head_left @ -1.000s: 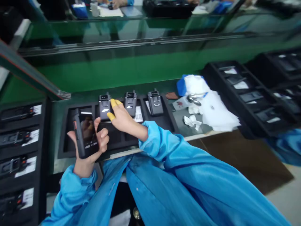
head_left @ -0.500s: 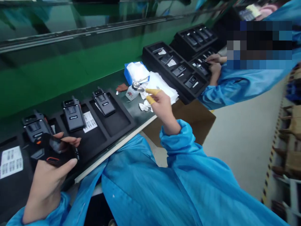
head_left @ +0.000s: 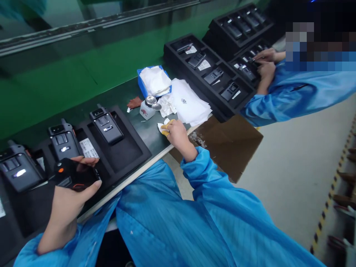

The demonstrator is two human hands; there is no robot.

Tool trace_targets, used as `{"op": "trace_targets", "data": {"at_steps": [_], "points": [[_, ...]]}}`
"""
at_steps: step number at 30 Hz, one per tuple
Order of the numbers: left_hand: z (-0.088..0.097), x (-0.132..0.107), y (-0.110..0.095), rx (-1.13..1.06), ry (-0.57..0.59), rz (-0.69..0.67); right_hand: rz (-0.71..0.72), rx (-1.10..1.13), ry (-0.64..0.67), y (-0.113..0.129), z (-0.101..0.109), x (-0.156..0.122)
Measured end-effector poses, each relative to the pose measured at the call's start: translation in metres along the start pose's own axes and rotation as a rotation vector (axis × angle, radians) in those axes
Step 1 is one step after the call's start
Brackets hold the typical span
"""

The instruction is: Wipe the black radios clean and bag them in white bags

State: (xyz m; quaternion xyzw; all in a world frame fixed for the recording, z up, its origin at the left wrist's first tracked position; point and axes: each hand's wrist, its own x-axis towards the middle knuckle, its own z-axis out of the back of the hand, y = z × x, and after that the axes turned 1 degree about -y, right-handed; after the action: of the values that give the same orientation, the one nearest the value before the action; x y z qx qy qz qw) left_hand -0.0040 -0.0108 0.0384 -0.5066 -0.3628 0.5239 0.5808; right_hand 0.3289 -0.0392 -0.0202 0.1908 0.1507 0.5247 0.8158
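That's a loose, bright blue coat (head_left: 167, 233), its thin cloth catching the light with a satiny sheen and creasing into long, soft folds. Look closely and faint straight lines run down the fabric. The right sleeve (head_left: 208, 178) is roomy and bunches into a thick, ruffled cuff (head_left: 190, 159); the left sleeve (head_left: 46, 248), the same blue, crumples in much the same way. Yellow finger covers (head_left: 165, 132) are worn on the right hand (head_left: 178, 135). Where the coat parts at the front, dark cloth (head_left: 114, 250) shows, and a tiny white speck (head_left: 131, 232) marks the blue beside it.
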Motion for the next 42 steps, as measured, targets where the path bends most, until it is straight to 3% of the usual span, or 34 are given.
{"op": "trace_targets", "data": {"at_steps": [4, 8, 10, 12, 14, 16, 18, 20, 23, 26, 29, 32, 34, 37, 42], "points": [[0.000, 0.003, 0.006, -0.061, -0.022, 0.071, -0.009, 0.124, 0.013, 0.001, -0.005, -0.001], [-0.003, 0.000, 0.005, -0.110, -0.049, 0.092, -0.101, 0.561, 0.167, -0.002, -0.010, -0.002], [-0.004, -0.001, 0.004, -0.119, -0.047, 0.093, -0.159, 0.660, 0.195, -0.003, -0.014, -0.003], [-0.005, -0.002, 0.003, -0.135, -0.050, 0.089, -0.179, 0.597, 0.135, -0.004, -0.014, -0.007], [-0.005, -0.003, 0.003, -0.155, -0.055, 0.084, -0.169, 0.440, -0.007, -0.004, -0.011, -0.012], [-0.005, -0.003, 0.004, -0.171, -0.057, 0.085, -0.105, 0.235, -0.166, -0.004, -0.007, -0.018], [-0.005, -0.002, 0.005, -0.179, -0.057, 0.087, 0.022, 0.091, -0.227, -0.003, -0.005, -0.021], [-0.005, -0.002, 0.006, -0.181, -0.060, 0.076, 0.129, 0.036, -0.138, -0.001, -0.010, -0.022], [-0.005, -0.002, 0.006, -0.161, -0.067, 0.065, 0.137, -0.036, 0.043, 0.001, -0.024, -0.020], [-0.003, -0.005, 0.004, -0.117, -0.091, 0.065, 0.095, -0.061, 0.053, 0.000, -0.024, -0.015], [-0.001, -0.005, 0.002, -0.067, -0.127, 0.019, 0.082, -0.038, -0.205, -0.002, -0.002, 0.002], [0.000, -0.003, 0.003, 0.029, -0.155, -0.068, 0.178, 0.015, -0.467, 0.005, 0.026, 0.030], [-0.001, -0.002, 0.005, 0.110, -0.172, -0.105, 0.281, 0.015, -0.436, 0.014, 0.036, 0.050], [-0.005, -0.004, 0.008, 0.236, -0.181, -0.125, 0.367, -0.028, -0.282, 0.028, 0.038, 0.069], [-0.012, -0.013, 0.011, 0.283, -0.108, -0.268, 0.468, -0.110, -0.223, 0.025, 0.036, 0.073]]}}
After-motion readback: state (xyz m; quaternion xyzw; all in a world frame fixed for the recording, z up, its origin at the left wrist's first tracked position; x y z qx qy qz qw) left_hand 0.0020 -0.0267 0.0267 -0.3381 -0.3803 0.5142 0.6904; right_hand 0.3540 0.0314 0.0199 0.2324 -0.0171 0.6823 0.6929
